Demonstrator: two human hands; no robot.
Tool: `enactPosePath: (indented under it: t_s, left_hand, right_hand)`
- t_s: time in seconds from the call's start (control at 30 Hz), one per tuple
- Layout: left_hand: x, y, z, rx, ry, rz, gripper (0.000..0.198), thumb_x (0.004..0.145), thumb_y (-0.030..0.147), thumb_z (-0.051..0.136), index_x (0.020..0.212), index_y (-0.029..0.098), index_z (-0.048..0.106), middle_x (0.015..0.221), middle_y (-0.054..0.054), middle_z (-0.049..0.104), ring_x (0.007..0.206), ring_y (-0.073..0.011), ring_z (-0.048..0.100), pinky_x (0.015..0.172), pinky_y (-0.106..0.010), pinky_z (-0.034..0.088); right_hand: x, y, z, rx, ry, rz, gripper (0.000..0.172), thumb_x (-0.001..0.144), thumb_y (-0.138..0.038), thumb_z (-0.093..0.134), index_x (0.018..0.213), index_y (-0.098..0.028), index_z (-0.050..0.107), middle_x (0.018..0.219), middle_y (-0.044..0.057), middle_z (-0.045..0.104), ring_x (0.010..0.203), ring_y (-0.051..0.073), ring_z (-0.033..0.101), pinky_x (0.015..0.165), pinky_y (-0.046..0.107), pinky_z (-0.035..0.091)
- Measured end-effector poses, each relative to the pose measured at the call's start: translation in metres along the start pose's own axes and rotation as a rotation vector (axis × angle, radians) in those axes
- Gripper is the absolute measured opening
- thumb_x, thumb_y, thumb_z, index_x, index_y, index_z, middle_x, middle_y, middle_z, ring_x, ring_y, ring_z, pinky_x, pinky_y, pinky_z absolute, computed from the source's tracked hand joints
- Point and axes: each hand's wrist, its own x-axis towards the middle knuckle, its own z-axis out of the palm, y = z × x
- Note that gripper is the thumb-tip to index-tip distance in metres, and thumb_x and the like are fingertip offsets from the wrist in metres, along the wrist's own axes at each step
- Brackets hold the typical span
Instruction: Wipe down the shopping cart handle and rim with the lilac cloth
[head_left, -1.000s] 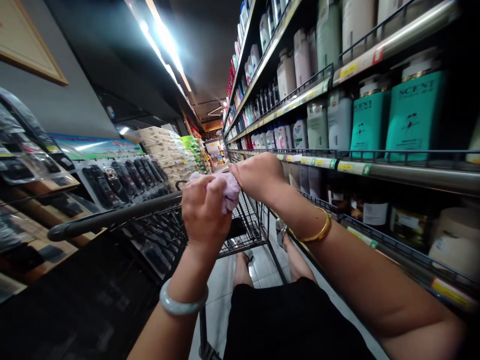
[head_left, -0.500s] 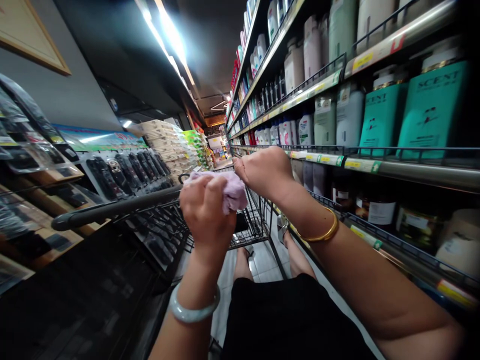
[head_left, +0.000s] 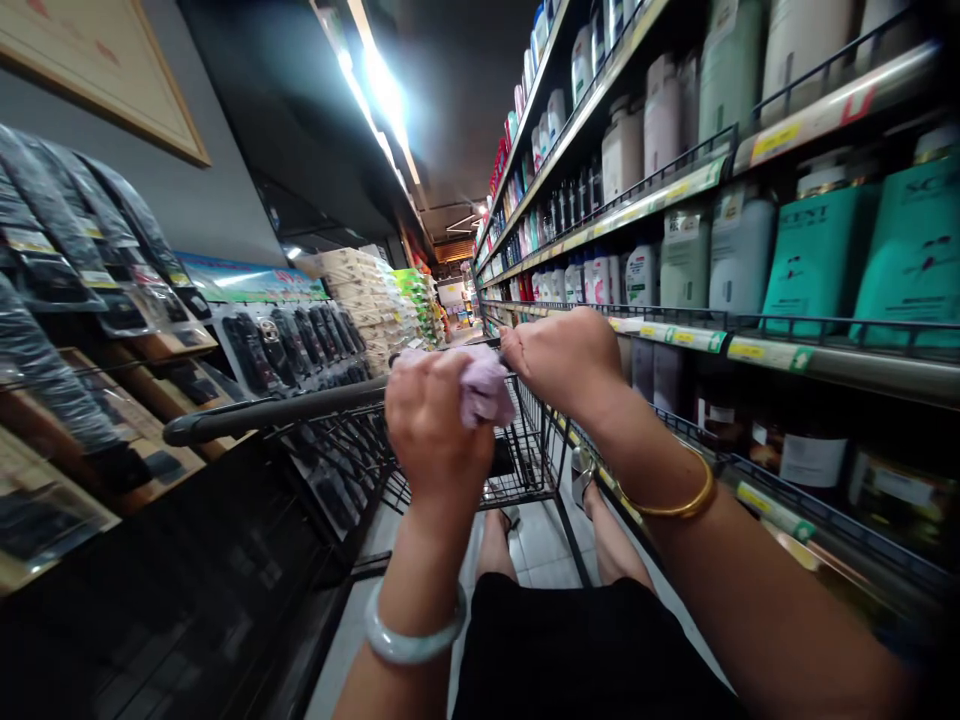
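My left hand, with a pale bangle at its wrist, is closed around a crumpled lilac cloth at the dark handle of a shopping cart. To its right my right hand is curled in a fist at the same handle, a gold bangle on that wrist. Its fingertips are turned away from me. Beyond both hands lies the wire basket of the cart, largely hidden by my forearms. A dark object sits low in the basket, too obscured to name.
Shelves on the right carry rows of bottles, including teal pump bottles, behind a wire rail. On the left hang packaged belts and wrapped goods, with stacked packs farther along. Tiled floor shows beneath the cart.
The view has swung slightly left, so shelves, hanging goods, cart and hands all sit farther right in the picture. Both hands keep the same grip.
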Motion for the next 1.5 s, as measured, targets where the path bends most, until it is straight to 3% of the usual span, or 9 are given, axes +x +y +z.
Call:
enactPosePath:
  t_s: [0.07, 0.17, 0.27, 0.37, 0.57, 0.8, 1.03, 1.27, 1.5]
  left_hand:
    - [-0.006, 0.006, 0.001, -0.025, -0.032, 0.05, 0.032, 0.087, 0.014, 0.07, 0.119, 0.022, 0.068, 0.12, -0.011, 0.072, 0.118, -0.0308, 0.065, 0.114, -0.051, 0.049]
    - [-0.003, -0.007, -0.006, -0.044, -0.037, 0.029, 0.036, 0.087, 0.013, 0.07, 0.121, 0.023, 0.069, 0.121, -0.01, 0.072, 0.118, -0.029, 0.065, 0.112, -0.047, 0.05]
    - [0.002, -0.027, -0.015, -0.001, 0.081, -0.082, 0.034, 0.088, 0.021, 0.077, 0.121, 0.023, 0.07, 0.118, -0.009, 0.072, 0.113, -0.0272, 0.065, 0.107, -0.043, 0.052]
    - [-0.003, -0.024, -0.013, 0.046, 0.19, -0.143, 0.031, 0.09, 0.025, 0.078, 0.119, 0.022, 0.069, 0.116, -0.009, 0.072, 0.113, -0.0273, 0.065, 0.109, -0.045, 0.052]
    - [-0.021, -0.002, -0.004, -0.013, 0.052, 0.047, 0.029, 0.093, 0.011, 0.066, 0.12, 0.023, 0.069, 0.121, -0.009, 0.071, 0.122, -0.0262, 0.065, 0.127, -0.054, 0.041]
    - [-0.007, -0.017, -0.02, 0.002, 0.229, -0.256, 0.033, 0.088, 0.021, 0.084, 0.117, 0.023, 0.07, 0.117, -0.008, 0.071, 0.116, -0.0278, 0.065, 0.111, -0.046, 0.051]
    - [-0.027, 0.004, -0.012, -0.044, 0.059, -0.038, 0.03, 0.092, 0.012, 0.069, 0.12, 0.023, 0.068, 0.122, -0.008, 0.072, 0.121, -0.0258, 0.066, 0.116, -0.047, 0.048]
    - [-0.015, -0.024, -0.033, -0.027, 0.291, -0.411, 0.036, 0.086, 0.027, 0.089, 0.116, 0.023, 0.07, 0.119, -0.009, 0.07, 0.113, -0.028, 0.065, 0.107, -0.047, 0.052]
    - [-0.029, 0.0, -0.016, -0.046, 0.023, -0.034, 0.024, 0.094, 0.014, 0.07, 0.116, 0.023, 0.068, 0.118, -0.009, 0.072, 0.119, -0.0262, 0.066, 0.115, -0.047, 0.049]
  right_hand:
    - [0.0, -0.001, -0.001, -0.005, -0.005, 0.004, 0.067, 0.114, -0.037, 0.023, 0.098, -0.016, 0.085, 0.092, 0.013, 0.085, 0.076, 0.022, 0.072, 0.067, 0.036, 0.023]
    - [0.0, -0.001, -0.002, -0.003, -0.013, -0.002, 0.068, 0.114, -0.038, 0.023, 0.099, -0.016, 0.085, 0.093, 0.013, 0.085, 0.076, 0.022, 0.071, 0.067, 0.036, 0.024]
    - [-0.001, -0.001, -0.002, 0.012, -0.003, -0.01, 0.068, 0.114, -0.041, 0.023, 0.099, -0.017, 0.085, 0.093, 0.012, 0.085, 0.075, 0.021, 0.071, 0.068, 0.036, 0.025]
    - [-0.002, -0.002, -0.002, 0.025, 0.014, -0.013, 0.068, 0.114, -0.041, 0.023, 0.101, -0.018, 0.086, 0.092, 0.012, 0.085, 0.075, 0.022, 0.069, 0.07, 0.036, 0.027]
    - [-0.002, -0.003, -0.004, 0.016, 0.008, 0.005, 0.069, 0.113, -0.039, 0.023, 0.1, -0.015, 0.086, 0.091, 0.014, 0.084, 0.074, 0.022, 0.069, 0.069, 0.036, 0.026]
    - [-0.004, -0.006, -0.005, 0.008, 0.018, -0.017, 0.066, 0.114, -0.041, 0.024, 0.1, -0.017, 0.085, 0.092, 0.013, 0.084, 0.075, 0.021, 0.069, 0.069, 0.037, 0.022]
    - [-0.004, -0.009, -0.008, 0.011, 0.012, -0.005, 0.069, 0.114, -0.04, 0.022, 0.099, -0.016, 0.085, 0.091, 0.013, 0.084, 0.075, 0.022, 0.069, 0.069, 0.036, 0.023]
    - [-0.005, -0.008, -0.009, 0.022, 0.021, -0.016, 0.066, 0.113, -0.041, 0.025, 0.097, -0.018, 0.085, 0.091, 0.012, 0.085, 0.074, 0.022, 0.069, 0.068, 0.037, 0.021]
    - [-0.005, -0.009, -0.01, 0.007, -0.003, -0.01, 0.069, 0.113, -0.039, 0.022, 0.099, -0.015, 0.085, 0.092, 0.014, 0.084, 0.075, 0.022, 0.069, 0.069, 0.036, 0.022]
